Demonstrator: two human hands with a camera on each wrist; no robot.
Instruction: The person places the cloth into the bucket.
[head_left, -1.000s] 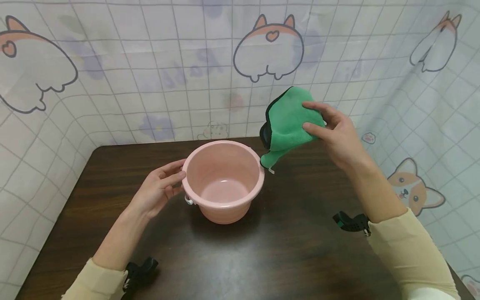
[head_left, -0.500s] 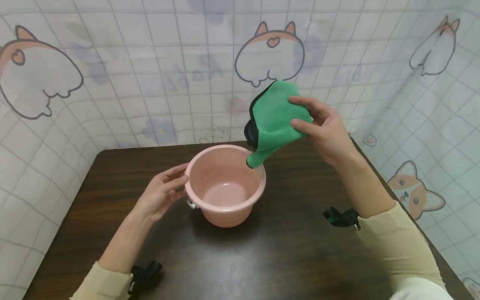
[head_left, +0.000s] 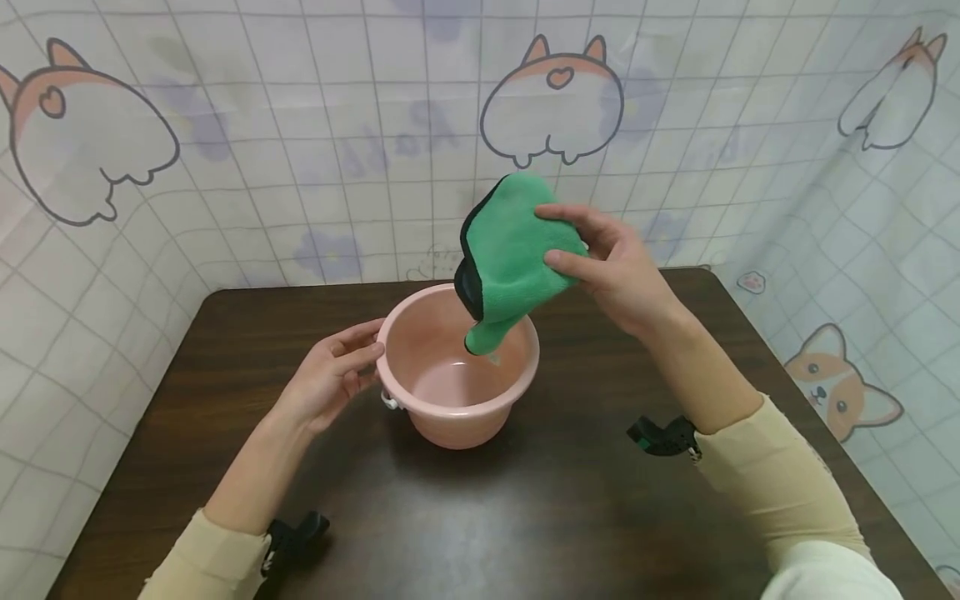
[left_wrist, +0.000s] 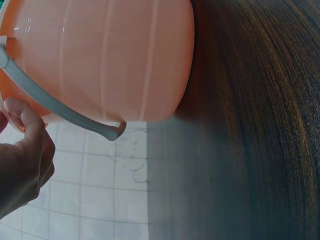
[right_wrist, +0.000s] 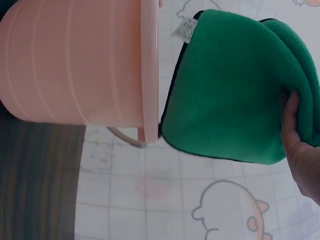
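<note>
A pink bucket [head_left: 459, 429] stands upright on the dark wooden table. My left hand [head_left: 330, 375] grips its rim on the left side, thumb and fingers on either side of the edge. In the left wrist view a grey handle [left_wrist: 60, 107] hangs down along the bucket's wall, near the left hand [left_wrist: 25, 155]. With thumb and fingers my right hand [head_left: 618, 267] pinches a folded green cloth [head_left: 517, 250] with black edging. The cloth hangs over the bucket's opening, its lowest corner at the mouth. In the right wrist view a white tag [right_wrist: 185, 30] shows on the cloth.
The dark table [head_left: 570, 500] carries the bucket near its back edge. Behind and to the sides hangs a white tiled-pattern sheet [head_left: 300, 150] with cartoon dogs. Black cameras [head_left: 663, 436] sit at both wrists.
My right hand has carried the green cloth leftward, from beside the bucket's right rim to above its opening. The left hand keeps its hold on the rim.
</note>
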